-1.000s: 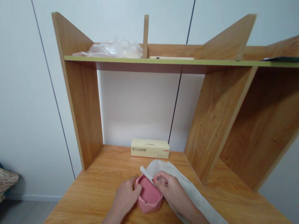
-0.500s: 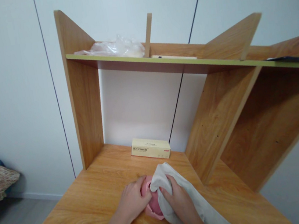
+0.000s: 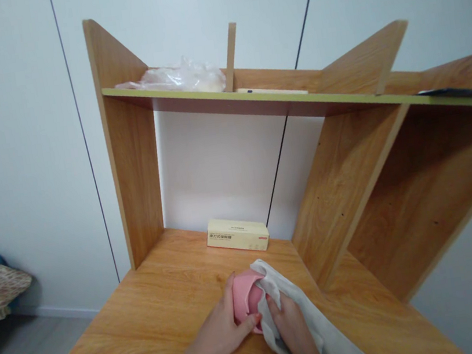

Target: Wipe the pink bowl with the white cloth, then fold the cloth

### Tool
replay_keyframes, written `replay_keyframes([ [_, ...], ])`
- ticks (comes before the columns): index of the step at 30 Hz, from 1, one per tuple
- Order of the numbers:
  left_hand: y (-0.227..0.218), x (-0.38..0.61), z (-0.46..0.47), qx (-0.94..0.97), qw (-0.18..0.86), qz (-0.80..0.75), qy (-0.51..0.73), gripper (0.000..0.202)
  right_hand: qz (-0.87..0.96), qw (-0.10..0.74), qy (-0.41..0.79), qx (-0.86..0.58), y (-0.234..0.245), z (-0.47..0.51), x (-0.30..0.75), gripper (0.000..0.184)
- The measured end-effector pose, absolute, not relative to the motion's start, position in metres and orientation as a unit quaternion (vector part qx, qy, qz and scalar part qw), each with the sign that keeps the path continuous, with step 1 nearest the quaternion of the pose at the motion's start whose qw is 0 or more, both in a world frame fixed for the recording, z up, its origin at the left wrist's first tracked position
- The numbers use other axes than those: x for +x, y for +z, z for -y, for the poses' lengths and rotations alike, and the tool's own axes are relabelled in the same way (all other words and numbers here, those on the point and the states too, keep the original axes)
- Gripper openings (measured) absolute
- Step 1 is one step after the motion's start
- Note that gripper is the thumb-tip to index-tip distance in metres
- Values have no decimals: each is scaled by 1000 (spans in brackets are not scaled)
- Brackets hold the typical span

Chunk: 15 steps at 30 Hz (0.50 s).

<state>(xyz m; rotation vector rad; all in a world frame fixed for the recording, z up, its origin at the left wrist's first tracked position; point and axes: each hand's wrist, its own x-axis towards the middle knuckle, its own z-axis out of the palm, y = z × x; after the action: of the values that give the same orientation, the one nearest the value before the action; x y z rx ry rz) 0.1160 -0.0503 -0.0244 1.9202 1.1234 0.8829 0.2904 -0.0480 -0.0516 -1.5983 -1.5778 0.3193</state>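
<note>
Two hands work over one bench [image 3: 163,319]: the left hand [image 3: 224,325] has its fingers curled round the outside of one pink bowl [image 3: 244,290], thumb over the rim, and the right hand [image 3: 290,321] has its fingers pinching one pale grey cloth [image 3: 330,331], some fingertips hidden in its folds. The single bowl sits between the two sets of fingers, tipped so that its hollow faces the right hand, with the bunched part of the cloth pressed against its opening. The rest of the cloth trails past the right fingers, to their right and back toward the person. Beyond both sets of fingers, well apart from them, lies one cream box [image 3: 238,235] with dark printing. Above and beyond the fingers runs one long shelf [image 3: 189,95] with a green front edge, carrying three things: one clear plastic bag [image 3: 187,78], crumpled, to the left; one thin pale strip [image 3: 272,91] near the middle; and one flat dark object [image 3: 455,93], too thin to identify, far to the right. Two dividers [image 3: 231,57] stand up from the shelf. Farthest off, behind everything, two long dark seams [image 3: 84,134] cross the white wall [image 3: 29,141].
</note>
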Motion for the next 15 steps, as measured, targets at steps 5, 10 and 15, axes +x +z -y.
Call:
replay_keyframes([
  [5,-27,125,51,714,380,-442,389,62,644,402,133,-638,-46,46,289,34],
  [10,-21,122,51,726,333,-479,364,70,644,351,91,-674,-37,49,289,36],
  [15,-15,117,52,753,292,-490,329,72,653,283,18,-702,-30,56,289,33],
])
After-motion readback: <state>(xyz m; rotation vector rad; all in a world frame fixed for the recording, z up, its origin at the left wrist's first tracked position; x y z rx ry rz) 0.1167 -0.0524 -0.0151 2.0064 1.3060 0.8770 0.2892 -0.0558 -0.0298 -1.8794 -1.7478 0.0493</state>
